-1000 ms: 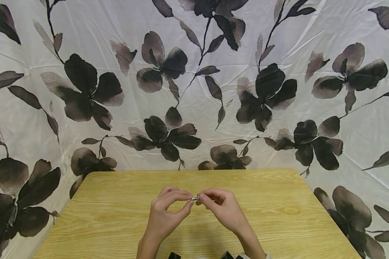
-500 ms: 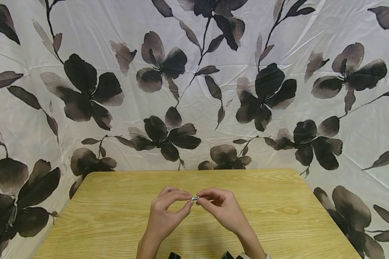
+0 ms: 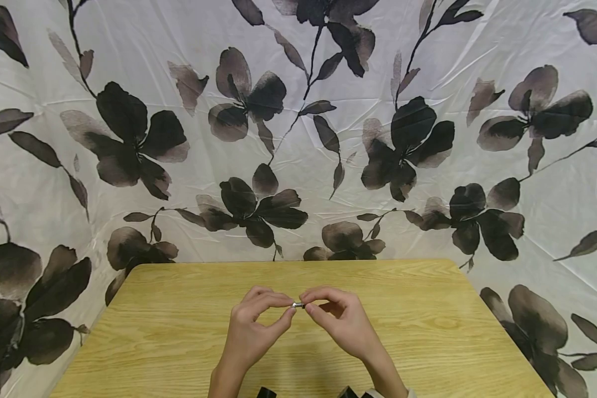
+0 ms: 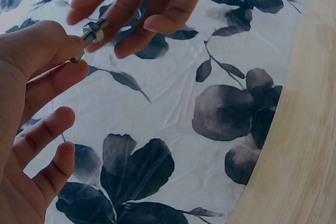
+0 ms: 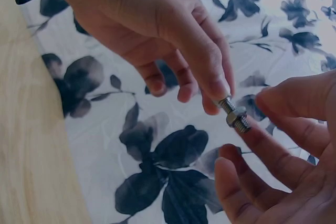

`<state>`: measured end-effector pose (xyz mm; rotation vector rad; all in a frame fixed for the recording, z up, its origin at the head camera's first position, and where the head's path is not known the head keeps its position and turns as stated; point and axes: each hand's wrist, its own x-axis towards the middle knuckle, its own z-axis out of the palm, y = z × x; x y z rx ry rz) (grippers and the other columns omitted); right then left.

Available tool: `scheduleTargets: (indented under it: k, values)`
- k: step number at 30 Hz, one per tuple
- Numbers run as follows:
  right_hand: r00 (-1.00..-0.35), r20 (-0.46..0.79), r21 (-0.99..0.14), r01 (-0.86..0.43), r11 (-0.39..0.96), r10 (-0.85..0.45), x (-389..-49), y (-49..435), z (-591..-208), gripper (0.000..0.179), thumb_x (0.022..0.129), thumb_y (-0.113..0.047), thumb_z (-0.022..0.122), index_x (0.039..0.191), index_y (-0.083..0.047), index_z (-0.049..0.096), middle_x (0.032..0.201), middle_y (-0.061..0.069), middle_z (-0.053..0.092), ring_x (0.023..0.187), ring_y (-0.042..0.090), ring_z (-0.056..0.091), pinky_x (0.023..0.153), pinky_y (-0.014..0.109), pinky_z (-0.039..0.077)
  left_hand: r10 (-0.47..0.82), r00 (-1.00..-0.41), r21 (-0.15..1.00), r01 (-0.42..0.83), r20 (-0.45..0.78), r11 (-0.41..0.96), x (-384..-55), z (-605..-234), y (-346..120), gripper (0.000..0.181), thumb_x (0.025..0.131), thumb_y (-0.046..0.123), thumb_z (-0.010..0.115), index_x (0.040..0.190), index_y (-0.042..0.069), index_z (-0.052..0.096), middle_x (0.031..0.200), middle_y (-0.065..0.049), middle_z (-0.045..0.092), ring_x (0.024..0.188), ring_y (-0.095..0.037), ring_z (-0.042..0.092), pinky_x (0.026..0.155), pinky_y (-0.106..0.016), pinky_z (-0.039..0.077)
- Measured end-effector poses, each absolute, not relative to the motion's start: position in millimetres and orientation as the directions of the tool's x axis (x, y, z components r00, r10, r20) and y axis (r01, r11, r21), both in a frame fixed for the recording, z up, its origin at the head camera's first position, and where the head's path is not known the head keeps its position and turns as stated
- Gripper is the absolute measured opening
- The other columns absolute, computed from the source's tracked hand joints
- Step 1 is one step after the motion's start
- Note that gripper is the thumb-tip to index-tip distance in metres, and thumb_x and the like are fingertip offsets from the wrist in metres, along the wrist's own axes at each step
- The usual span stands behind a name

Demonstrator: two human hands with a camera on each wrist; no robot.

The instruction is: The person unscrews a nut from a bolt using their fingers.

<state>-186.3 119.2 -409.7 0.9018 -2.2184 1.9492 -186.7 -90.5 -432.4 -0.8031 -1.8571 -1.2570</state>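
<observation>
My left hand (image 3: pixel 256 326) pinches a small metal bolt (image 4: pixel 85 42) by its head end, between thumb and index finger. A hex nut (image 5: pixel 236 116) sits partway along the thread, with some thread showing beyond it. My right hand (image 3: pixel 345 323) is at the bolt's free end, its thumb and index finger parted around the nut. In the right wrist view the right index fingertip lies right beside the thread's tip, and the thumb stands off from it. Whether that index finger touches the metal I cannot tell. The bolt's head is mostly hidden by the left fingertips.
Both hands are above a wood-grain table (image 3: pixel 179 309). A white cloth with dark flowers (image 3: pixel 298 138) hangs behind the table and around its sides. Small black objects (image 3: pixel 267 392) show at the bottom edge of the head view.
My right thumb and index finger have shifted at the nut and moved apart, uncovering more of the bolt's end. The left hand has kept its pinch with barely any movement.
</observation>
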Motion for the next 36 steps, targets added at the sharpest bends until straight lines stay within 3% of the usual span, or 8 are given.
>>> scheduleTargets:
  k: [6, 11, 15, 21, 27, 36]
  values:
    - [-0.830, 0.439, -0.879, -0.476, 0.026, -0.345, -186.9, 118.4, -409.1, 0.021, 0.101, -0.007, 0.064, 0.121, -0.004, 0.071, 0.123, 0.023, 0.069, 0.112, 0.016, 0.068, 0.087, 0.030, 0.059, 0.087, -0.535, 0.481, 0.810, 0.840, 0.336, -186.4, -433.8, -90.7, 0.028, 0.075, -0.006, 0.085, 0.093, 0.015, 0.080, 0.091, 0.000, 0.078, 0.088, -0.014, 0.065, 0.081, -0.016, 0.053]
    - [-0.891, 0.324, -0.924, -0.371, 0.098, -0.318, -187.7, 117.8, -406.7, 0.025, 0.103, -0.017, 0.065, 0.125, -0.007, 0.070, 0.122, 0.014, 0.072, 0.110, 0.011, 0.069, 0.089, 0.029, 0.059, 0.086, -0.520, 0.468, 0.819, 0.850, 0.332, -186.6, -433.4, -90.4, 0.030, 0.075, -0.006, 0.085, 0.094, 0.016, 0.080, 0.091, -0.001, 0.079, 0.088, -0.014, 0.066, 0.081, -0.016, 0.053]
    - [-0.917, 0.241, -0.937, -0.305, 0.170, -0.317, -188.2, 118.6, -405.9, 0.025, 0.103, -0.026, 0.064, 0.118, -0.009, 0.075, 0.113, 0.011, 0.075, 0.100, 0.013, 0.070, 0.084, 0.029, 0.059, 0.089, -0.501, 0.451, 0.832, 0.861, 0.323, -186.6, -432.9, -90.0, 0.031, 0.074, -0.007, 0.085, 0.095, 0.016, 0.080, 0.091, -0.002, 0.079, 0.088, -0.015, 0.066, 0.081, -0.017, 0.054]
    - [-0.909, 0.235, -0.929, -0.315, 0.197, -0.345, -187.6, 120.3, -406.0, 0.024, 0.104, -0.028, 0.063, 0.109, -0.010, 0.078, 0.103, 0.010, 0.078, 0.096, 0.015, 0.070, 0.082, 0.035, 0.060, 0.092, -0.500, 0.450, 0.834, 0.861, 0.318, -186.4, -432.8, -89.8, 0.031, 0.074, -0.007, 0.085, 0.095, 0.016, 0.080, 0.092, -0.002, 0.079, 0.088, -0.016, 0.066, 0.081, -0.017, 0.054]
    - [-0.898, 0.254, -0.931, -0.328, 0.162, -0.359, -186.3, 120.7, -406.0, 0.022, 0.102, -0.023, 0.066, 0.112, -0.007, 0.077, 0.105, 0.012, 0.077, 0.097, 0.014, 0.072, 0.083, 0.029, 0.059, 0.093, -0.496, 0.447, 0.838, 0.863, 0.313, -186.2, -433.3, -90.0, 0.031, 0.074, -0.007, 0.085, 0.095, 0.015, 0.080, 0.091, -0.002, 0.079, 0.089, -0.016, 0.066, 0.081, -0.017, 0.054]
    - [-0.887, 0.291, -0.918, -0.365, 0.158, -0.357, -186.0, 119.9, -406.4, 0.017, 0.099, -0.018, 0.071, 0.112, -0.009, 0.076, 0.108, 0.013, 0.075, 0.095, 0.013, 0.070, 0.078, 0.028, 0.059, 0.093, -0.520, 0.472, 0.825, 0.849, 0.311, -185.1, -433.1, -90.3, 0.030, 0.075, -0.007, 0.085, 0.094, 0.015, 0.080, 0.092, -0.002, 0.078, 0.089, -0.015, 0.065, 0.081, -0.016, 0.054]
